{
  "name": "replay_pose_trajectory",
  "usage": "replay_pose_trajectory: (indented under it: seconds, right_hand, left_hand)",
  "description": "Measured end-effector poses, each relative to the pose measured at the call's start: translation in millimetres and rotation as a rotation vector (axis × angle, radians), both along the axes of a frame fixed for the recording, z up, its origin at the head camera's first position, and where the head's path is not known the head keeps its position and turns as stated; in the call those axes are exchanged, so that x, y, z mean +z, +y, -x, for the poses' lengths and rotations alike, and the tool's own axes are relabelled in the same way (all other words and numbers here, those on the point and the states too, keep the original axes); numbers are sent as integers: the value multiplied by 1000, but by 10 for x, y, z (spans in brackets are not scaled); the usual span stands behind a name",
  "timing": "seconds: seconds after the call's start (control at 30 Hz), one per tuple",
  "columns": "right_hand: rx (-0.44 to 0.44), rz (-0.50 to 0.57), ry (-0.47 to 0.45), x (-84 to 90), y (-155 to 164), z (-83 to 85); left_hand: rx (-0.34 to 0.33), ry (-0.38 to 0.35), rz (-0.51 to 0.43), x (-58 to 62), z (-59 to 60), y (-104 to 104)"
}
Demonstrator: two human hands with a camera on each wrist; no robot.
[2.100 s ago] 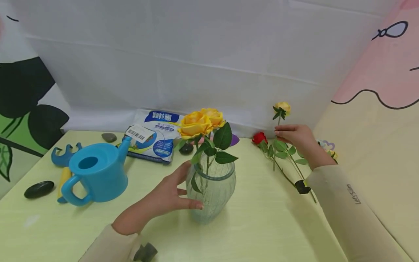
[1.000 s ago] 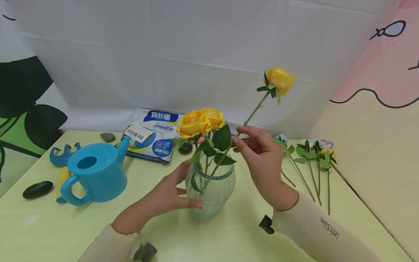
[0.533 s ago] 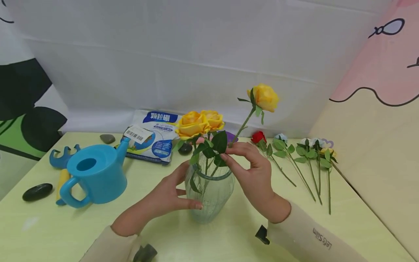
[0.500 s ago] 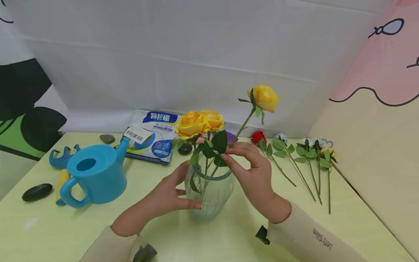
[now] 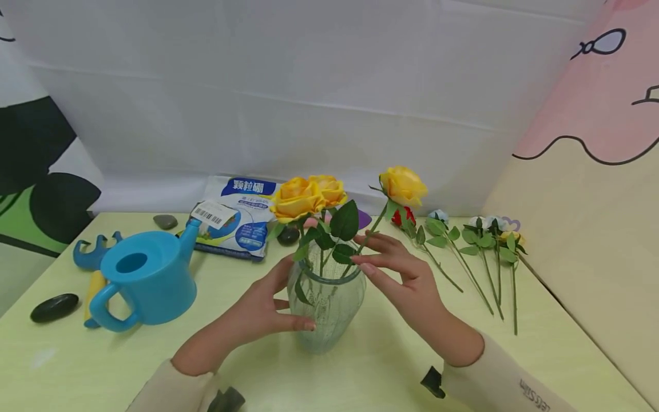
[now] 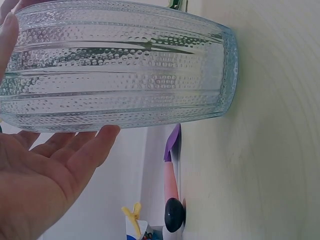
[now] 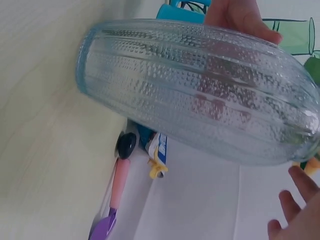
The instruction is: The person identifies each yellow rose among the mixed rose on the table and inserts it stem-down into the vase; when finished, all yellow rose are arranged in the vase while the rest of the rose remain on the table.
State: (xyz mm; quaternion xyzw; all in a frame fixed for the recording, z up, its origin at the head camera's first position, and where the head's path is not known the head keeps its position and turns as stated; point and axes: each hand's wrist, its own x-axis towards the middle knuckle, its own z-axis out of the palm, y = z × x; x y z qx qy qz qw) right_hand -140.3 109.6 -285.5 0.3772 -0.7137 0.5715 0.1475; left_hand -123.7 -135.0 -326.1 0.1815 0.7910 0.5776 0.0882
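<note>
A ribbed clear glass vase (image 5: 329,315) stands upright on the table, two yellow roses (image 5: 298,199) in it. My left hand (image 5: 257,306) grips its left side, thumb across the front. A third yellow rose (image 5: 404,186) leans to the right, its stem running down into the vase mouth. My right hand (image 5: 404,274) is beside that stem at the rim, fingers loosely spread and the stem passing in front of them. In the right wrist view, separated fingertips (image 7: 302,181) show close to the rim. The left wrist view shows the vase wall (image 6: 120,70) above my left palm.
A blue watering can (image 5: 149,277) stands left, near a black stone (image 5: 55,308) and a blue-and-yellow toy rake (image 5: 92,254). Behind lie a blue-and-white bag (image 5: 239,220) and a purple-and-pink shovel (image 6: 172,145). Right of the vase lie a red rose (image 5: 403,217) and several other stemmed flowers (image 5: 484,240).
My right hand brought the third yellow rose from the right to the vase, and the stem slid lower into it. Its fingers have since loosened. My left hand stayed on the vase.
</note>
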Motion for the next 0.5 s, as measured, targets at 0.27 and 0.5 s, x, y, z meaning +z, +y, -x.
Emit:
replay_pose_trajectory:
  seconds: [0.27,0.5]
  right_hand:
    - [103,-204,-174,27,423,138]
    - [50,-606,-513,-25,1097,495]
  left_hand:
    - [-9,7,-19,-13,22,-11]
    - [-12,25,-14,-20,28,-22]
